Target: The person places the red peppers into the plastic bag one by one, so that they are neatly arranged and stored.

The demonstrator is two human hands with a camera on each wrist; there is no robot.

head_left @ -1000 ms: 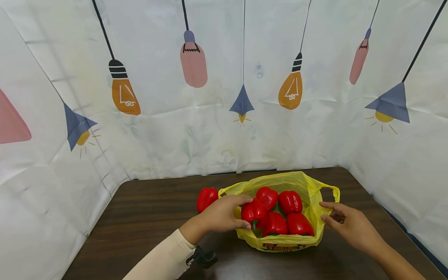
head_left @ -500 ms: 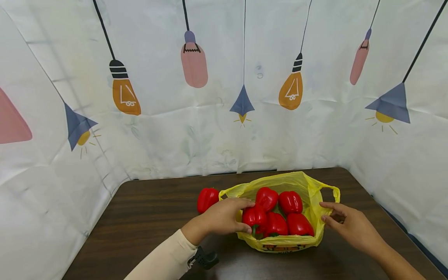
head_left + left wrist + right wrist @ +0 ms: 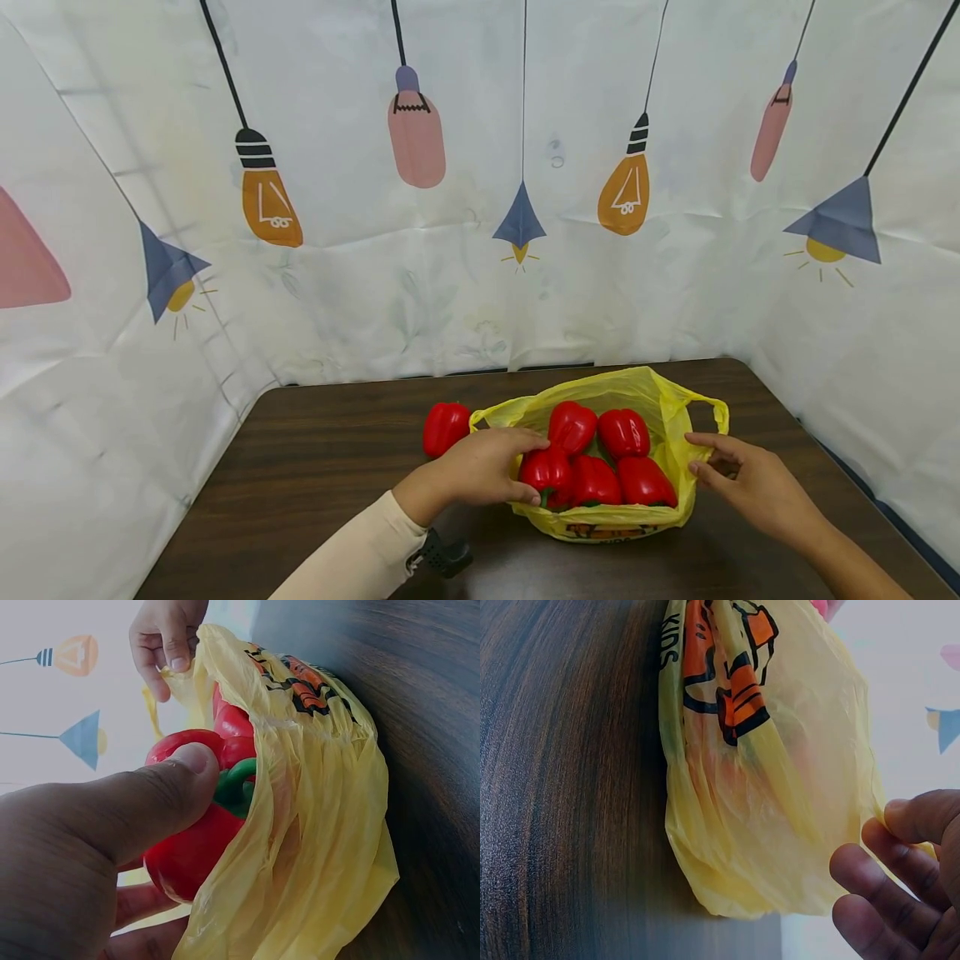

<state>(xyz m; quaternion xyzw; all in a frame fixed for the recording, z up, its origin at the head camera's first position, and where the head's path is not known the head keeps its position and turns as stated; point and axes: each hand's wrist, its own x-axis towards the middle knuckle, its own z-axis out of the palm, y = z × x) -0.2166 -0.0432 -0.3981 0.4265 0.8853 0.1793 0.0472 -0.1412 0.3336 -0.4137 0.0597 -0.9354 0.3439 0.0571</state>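
A yellow plastic bag [image 3: 637, 385] stands with its mouth spread wide and several red bell peppers [image 3: 624, 433] inside. At its left side my left hand [image 3: 480, 467] holds a red bell pepper [image 3: 547, 471], thumb on the near side and fingers round the far side. The left wrist view shows the thumb pressed on this pepper [image 3: 187, 859] beside its green stem [image 3: 237, 787], partly behind the bag's edge. My right hand [image 3: 753, 483] pinches the bag's right rim below the handle loop. In the right wrist view its thumb and index finger meet at the film [image 3: 780, 817].
Another red bell pepper [image 3: 446, 429] lies on the dark wooden table [image 3: 330, 467], outside the bag to the left. A white curtain [image 3: 420, 292] printed with lamps surrounds the back and sides. A black strap device [image 3: 442, 554] sits at my left wrist.
My left hand and the pepper in it have shifted slightly right and down within the bag's left side. The right hand keeps its hold on the rim.
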